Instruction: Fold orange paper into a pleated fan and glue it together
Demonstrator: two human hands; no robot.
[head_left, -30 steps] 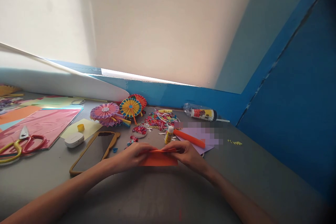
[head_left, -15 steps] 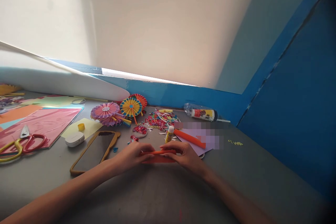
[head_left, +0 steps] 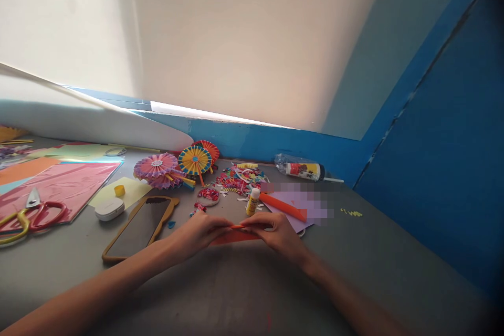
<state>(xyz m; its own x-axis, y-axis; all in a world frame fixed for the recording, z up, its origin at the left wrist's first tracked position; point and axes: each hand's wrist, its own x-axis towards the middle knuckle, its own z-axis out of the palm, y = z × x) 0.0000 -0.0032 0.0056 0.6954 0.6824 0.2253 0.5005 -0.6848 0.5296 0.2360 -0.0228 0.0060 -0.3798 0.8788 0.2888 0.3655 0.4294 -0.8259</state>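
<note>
Before me at the grey table [head_left: 220,294], my left hand [head_left: 207,230] and right hand [head_left: 271,231] pinch the orange paper [head_left: 236,238] by its raised edge, fingertips pressed together, seemingly to keep it even (I can't tell whether it's creased there). Just beyond, the glue stick [head_left: 252,203] stands handily within reach.

With the left hand [head_left: 202,228] and right hand [head_left: 275,231], I have a piece of orange paper [head_left: 236,238] pinched between the fingers, low over the desk [head_left: 232,294]. Just beyond I see an upright glue stick [head_left: 253,203], with an orange strip [head_left: 284,208] to its right lying across purple paper [head_left: 298,223]. Further back I get paper fans [head_left: 156,164], a heap of colourful scraps [head_left: 241,179] and a bottle [head_left: 304,169] on its side. To my left lie a phone [head_left: 136,233], a white case [head_left: 109,209] and scissors [head_left: 28,218], partly over a pink pack [head_left: 81,189].
</note>
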